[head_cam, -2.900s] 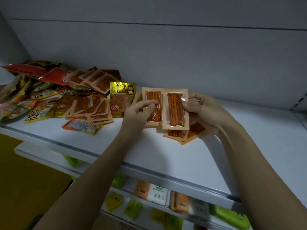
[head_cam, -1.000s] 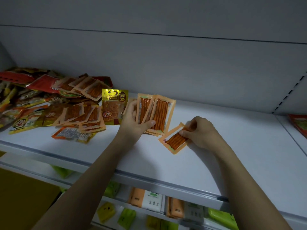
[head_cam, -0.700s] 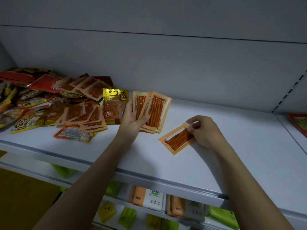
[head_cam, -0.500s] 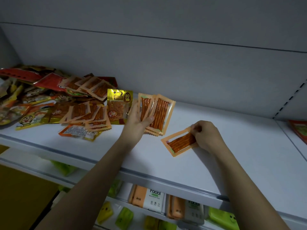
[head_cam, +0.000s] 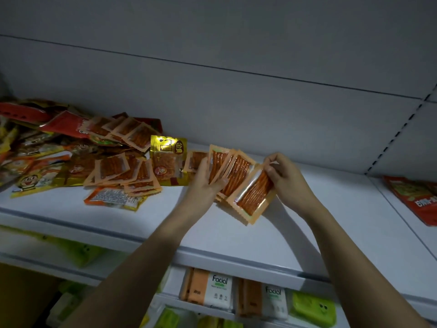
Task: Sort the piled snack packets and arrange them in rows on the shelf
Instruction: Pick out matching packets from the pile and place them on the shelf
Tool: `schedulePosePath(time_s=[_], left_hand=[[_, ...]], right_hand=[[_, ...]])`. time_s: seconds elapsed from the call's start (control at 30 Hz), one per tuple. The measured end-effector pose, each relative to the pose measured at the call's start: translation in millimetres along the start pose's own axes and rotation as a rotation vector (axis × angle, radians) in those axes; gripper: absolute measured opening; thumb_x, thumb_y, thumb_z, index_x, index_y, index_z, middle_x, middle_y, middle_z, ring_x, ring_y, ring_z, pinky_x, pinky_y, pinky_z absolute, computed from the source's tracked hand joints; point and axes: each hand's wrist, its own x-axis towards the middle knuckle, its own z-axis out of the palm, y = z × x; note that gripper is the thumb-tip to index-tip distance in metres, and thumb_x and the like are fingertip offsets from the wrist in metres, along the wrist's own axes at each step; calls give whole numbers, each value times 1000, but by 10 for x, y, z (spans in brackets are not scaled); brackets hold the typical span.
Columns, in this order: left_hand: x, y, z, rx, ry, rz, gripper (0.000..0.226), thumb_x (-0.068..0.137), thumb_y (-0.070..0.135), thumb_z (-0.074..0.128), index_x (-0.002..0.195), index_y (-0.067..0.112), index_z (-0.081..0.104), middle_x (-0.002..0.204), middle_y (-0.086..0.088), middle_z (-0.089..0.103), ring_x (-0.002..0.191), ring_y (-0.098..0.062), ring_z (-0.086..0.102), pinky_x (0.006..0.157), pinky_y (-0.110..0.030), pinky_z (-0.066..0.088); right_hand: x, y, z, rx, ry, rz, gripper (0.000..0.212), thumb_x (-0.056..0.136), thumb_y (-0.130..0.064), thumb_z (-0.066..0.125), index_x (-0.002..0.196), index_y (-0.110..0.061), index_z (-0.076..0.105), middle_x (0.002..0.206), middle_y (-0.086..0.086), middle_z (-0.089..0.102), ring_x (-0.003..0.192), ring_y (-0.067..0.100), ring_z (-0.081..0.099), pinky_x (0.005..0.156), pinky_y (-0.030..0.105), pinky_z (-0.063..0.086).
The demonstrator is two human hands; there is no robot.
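We see the pile of snack packets cut off at the shelf's left end, a red packet cropped at right; lower-shelf goods are blurred.

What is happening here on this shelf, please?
A person is sorting snack packets on a white shelf. The left hand holds a fan of orange packets of red sticks. The right hand pinches the top edge of one more orange packet, beside the fan. A mixed pile of packets lies unsorted at the left, with a gold packet at its edge. No finished row shows yet.
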Motion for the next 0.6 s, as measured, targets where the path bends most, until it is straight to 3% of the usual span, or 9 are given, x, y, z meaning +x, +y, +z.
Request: schedulePosePath(time_s=[0.1, 0.23, 0.33, 0.43, 0.53, 0.6], left_hand=[[-62, 20, 49, -68, -89, -25, 43, 99, 5, 57, 130, 32, 46, 125, 4, 65, 116, -17, 66, 87, -39, 60], [-48, 71, 192, -148, -173, -111, 37, 96, 16, 63, 120, 40, 51, 117, 8, 69, 104, -15, 71, 76, -34, 61], [-43, 145, 389, -64, -219, -78, 53, 86, 9, 76, 124, 33, 48, 114, 8, 68, 102, -9, 70, 76, -26, 60], [-92, 188, 637, -108, -213, -89, 62, 84, 2, 77, 131, 27, 47, 118, 4, 68, 104, -9, 70, 79, -27, 60], [-125, 259, 929, -156, -191, -113, 59, 85, 3, 76, 126, 34, 48, 120, 5, 68, 109, -14, 68, 88, -35, 59], [-173, 314, 1160, -203, -182, -120, 61, 84, 2, 77, 128, 32, 49, 122, 1, 67, 111, -19, 68, 91, -43, 58]], right_hand=[[-27, -67, 55, -80, 87, -25, 15, 103, -14, 46, 91, -19, 53, 81, 6, 65, 69, 13, 58, 60, 22, 44], [-119, -85, 39, -159, 221, -2, 14, 102, -12, 48, 94, -19, 56, 83, -4, 63, 73, 6, 60, 59, 15, 46], [-182, -78, -108, -249, 284, -20, 13, 99, -11, 52, 91, -20, 59, 91, -3, 62, 84, 12, 59, 69, 24, 48], [-303, -66, -314, -246, 375, 50, 4, 98, -22, 56, 102, -25, 56, 104, -1, 58, 89, 12, 59, 75, 28, 50], [-536, -82, -555, -73, 539, 213, 28, 96, -37, 58, 119, -26, 48, 107, -5, 56, 92, 8, 59, 79, 32, 52], [-751, -111, -745, 66, 507, 303, 39, 94, -43, 61, 123, -23, 45, 106, -6, 57, 95, 12, 61, 79, 32, 51]])
